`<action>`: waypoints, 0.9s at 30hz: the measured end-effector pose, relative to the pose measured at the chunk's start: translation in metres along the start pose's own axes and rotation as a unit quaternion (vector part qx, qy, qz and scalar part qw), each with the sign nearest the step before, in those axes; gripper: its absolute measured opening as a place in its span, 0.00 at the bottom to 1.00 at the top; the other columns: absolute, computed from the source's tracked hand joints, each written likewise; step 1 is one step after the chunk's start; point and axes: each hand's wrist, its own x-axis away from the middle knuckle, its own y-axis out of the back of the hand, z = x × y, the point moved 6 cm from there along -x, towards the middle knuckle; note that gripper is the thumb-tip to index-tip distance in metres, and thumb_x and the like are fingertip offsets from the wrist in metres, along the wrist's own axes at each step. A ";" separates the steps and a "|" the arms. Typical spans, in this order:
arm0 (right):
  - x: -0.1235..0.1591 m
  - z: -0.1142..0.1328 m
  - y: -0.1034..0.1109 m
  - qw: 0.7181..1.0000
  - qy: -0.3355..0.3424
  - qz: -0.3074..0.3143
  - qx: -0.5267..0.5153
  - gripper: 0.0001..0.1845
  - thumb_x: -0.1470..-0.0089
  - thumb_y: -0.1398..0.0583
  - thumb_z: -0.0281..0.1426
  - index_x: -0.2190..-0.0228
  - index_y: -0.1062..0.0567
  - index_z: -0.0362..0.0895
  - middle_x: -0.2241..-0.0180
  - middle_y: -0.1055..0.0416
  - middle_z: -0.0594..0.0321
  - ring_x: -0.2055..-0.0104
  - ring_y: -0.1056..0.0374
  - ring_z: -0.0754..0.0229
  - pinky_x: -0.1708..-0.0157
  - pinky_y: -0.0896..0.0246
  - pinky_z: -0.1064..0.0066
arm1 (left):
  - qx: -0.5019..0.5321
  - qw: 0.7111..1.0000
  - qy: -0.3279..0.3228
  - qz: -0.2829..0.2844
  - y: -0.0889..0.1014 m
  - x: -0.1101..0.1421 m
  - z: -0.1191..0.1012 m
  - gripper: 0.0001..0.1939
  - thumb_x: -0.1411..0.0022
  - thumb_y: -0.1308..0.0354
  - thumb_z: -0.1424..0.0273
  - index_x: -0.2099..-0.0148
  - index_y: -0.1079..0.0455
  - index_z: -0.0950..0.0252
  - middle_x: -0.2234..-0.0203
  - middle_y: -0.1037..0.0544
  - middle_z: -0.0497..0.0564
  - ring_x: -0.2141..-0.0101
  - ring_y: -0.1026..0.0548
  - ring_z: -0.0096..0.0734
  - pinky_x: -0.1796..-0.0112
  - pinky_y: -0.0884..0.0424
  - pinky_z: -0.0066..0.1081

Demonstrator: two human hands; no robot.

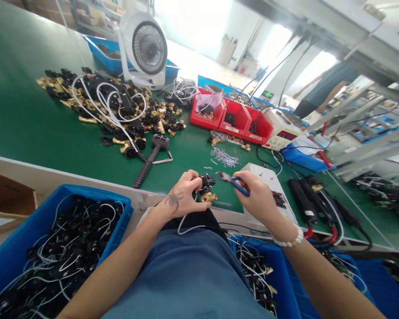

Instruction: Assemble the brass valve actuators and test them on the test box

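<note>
My left hand [185, 195] is closed around a brass valve with a black housing [207, 188] at the table's front edge. A white cable [189, 231] hangs from that valve over my lap. My right hand [257, 195] grips pliers with blue handles [241, 185]. Their metal jaws point left toward the black housing, a small gap apart from it. Just beyond the hands lies a scatter of small metal clips [224, 157]. A dark mallet [152, 159] rests on the table to the left, beside a bent metal rod [163, 159].
Brass and black valve parts [119, 108] are heaped at the back left, before a white fan [144, 48]. Red bins [234, 128] and a power supply [281, 133] stand behind. Blue crates [119, 221] flank my lap. Black tools [307, 201] lie right. Another person [329, 84] stands far back.
</note>
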 end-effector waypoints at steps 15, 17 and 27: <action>0.006 0.005 -0.022 0.990 -0.079 0.120 0.006 0.14 0.43 0.44 0.20 0.57 0.25 0.43 0.63 0.27 0.56 0.63 0.30 0.55 0.64 0.38 0.70 | 0.025 0.999 -0.001 -0.038 0.000 0.005 0.010 0.18 0.50 0.33 0.63 0.71 0.43 0.60 0.62 0.32 0.50 0.61 0.32 0.38 0.58 0.29 0.39; 0.009 0.006 -0.031 0.985 -0.066 0.159 -0.011 0.13 0.46 0.41 0.20 0.60 0.24 0.44 0.65 0.26 0.58 0.65 0.30 0.57 0.66 0.39 0.71 | 0.020 0.999 0.007 -0.045 0.001 0.005 0.010 0.19 0.51 0.33 0.63 0.71 0.43 0.60 0.62 0.32 0.50 0.61 0.31 0.38 0.58 0.28 0.39; 0.026 0.023 -0.020 0.889 -0.058 0.100 -0.443 0.29 0.40 0.37 0.44 0.41 0.28 0.46 0.58 0.24 0.58 0.57 0.27 0.56 0.52 0.30 0.61 | -0.001 0.993 0.000 -0.116 0.010 0.026 -0.027 0.20 0.48 0.30 0.68 0.57 0.36 0.60 0.52 0.27 0.56 0.49 0.28 0.44 0.49 0.27 0.45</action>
